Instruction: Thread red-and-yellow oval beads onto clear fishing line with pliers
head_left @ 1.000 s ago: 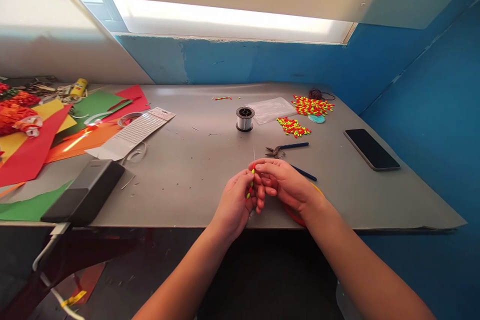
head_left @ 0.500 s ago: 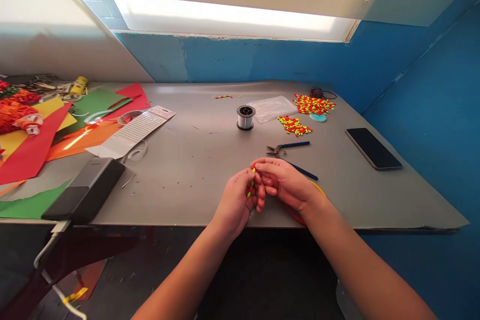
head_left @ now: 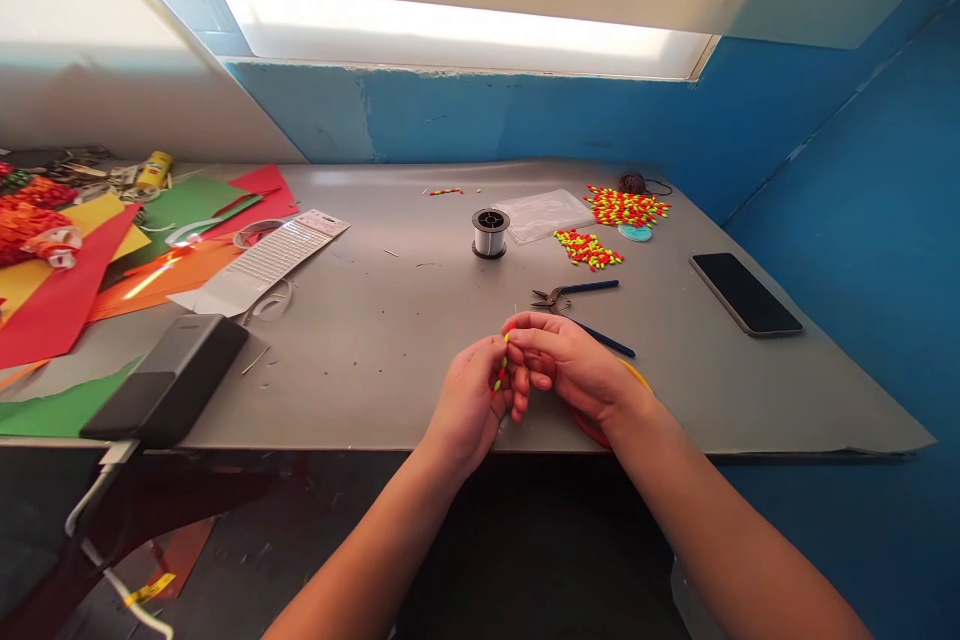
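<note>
**Both hands at the strand (head_left: 503, 370)**

Near the front edge, we hold the beaded strand just above the tabletop (head_left: 360, 320). Our left hand (head_left: 469, 395) pinches it between thumb and forefinger; our right hand (head_left: 574, 355) pinches its upper end, the other fingers loosely curled. A thin pale tip pokes out beyond; whether thread or needle, we cannot tell.

To do this well, we should probably steady the strand with the left and make only small fingertip moves with the right, gently, since such small beads could slip or roll.

Just past the right hand lie pliers (head_left: 596, 286), handles spread. A power bank (head_left: 169, 380) sits at our left, a phone (head_left: 746, 294) at our right. Farther off stand a spool (head_left: 490, 240) and, to its right, two bead piles (head_left: 589, 249) (head_left: 626, 207). Behind rises a blue wall (head_left: 450, 115) under a bright window (head_left: 450, 30).
</note>
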The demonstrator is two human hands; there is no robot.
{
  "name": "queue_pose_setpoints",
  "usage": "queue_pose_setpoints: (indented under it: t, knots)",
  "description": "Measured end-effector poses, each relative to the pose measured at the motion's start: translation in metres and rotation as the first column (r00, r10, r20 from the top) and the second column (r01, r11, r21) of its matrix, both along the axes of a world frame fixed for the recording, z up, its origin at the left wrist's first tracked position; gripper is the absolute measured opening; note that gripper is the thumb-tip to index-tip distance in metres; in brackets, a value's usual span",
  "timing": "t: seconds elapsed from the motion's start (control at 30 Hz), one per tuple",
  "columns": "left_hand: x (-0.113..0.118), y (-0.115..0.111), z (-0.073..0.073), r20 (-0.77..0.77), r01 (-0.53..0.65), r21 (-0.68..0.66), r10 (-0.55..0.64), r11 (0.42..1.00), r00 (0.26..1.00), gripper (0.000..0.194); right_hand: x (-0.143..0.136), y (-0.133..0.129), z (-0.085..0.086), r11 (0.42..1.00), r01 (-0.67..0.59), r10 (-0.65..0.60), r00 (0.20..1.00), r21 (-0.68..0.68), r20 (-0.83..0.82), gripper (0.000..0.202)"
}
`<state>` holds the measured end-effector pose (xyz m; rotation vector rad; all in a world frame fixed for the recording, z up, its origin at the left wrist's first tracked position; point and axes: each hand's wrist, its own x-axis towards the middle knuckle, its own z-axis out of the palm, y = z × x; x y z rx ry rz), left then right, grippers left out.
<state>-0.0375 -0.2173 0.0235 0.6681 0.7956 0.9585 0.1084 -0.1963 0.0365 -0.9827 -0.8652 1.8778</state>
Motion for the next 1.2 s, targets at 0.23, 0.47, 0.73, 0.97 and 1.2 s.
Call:
queue_pose_setpoints:
  t: [0.23, 0.47, 0.73, 0.97, 1.2]
  knots:
    - [-0.0001, -0.0005, 0.0011, -0.005, -0.002, -0.003, 0.002, 1.0, 1.0, 0.028, 0.0002, -0.0003, 0.0023, 1.0, 0.026, -0.027, 1.0, -0.005, -0.015, 0.026]
    - [0.0006, -0.0008, -0.0023, 0.0, -0.004, 0.011, 0.004, 1.0, 1.0, 0.029, 0.0008, -0.0012, -0.0034, 0.999, -0.047, 0.047, 0.998, 0.018, -0.029, 0.02]
    - [-0.0003, -0.0014, -0.001, 0.0, 0.0, 0.014, 0.0, 1.0, 1.0, 0.027, 0.0011, -0.0014, 0.0032, 0.999, -0.039, 0.039, 0.999, 0.012, -0.024, 0.023]
    - [0.0009, 0.0001, -0.0008, 0.005, -0.011, 0.016, 0.011, 1.0, 1.0, 0.028, 0.0021, -0.0023, -0.0016, 0.999, -0.035, 0.036, 0.999, 0.019, -0.034, 0.022]
    - [-0.0004, -0.002, -0.0015, 0.002, 0.0, 0.022, 0.0, 1.0, 1.0, 0.032, 0.0009, -0.0012, 0.0027, 1.0, 0.015, -0.015, 0.999, 0.011, -0.03, 0.025]
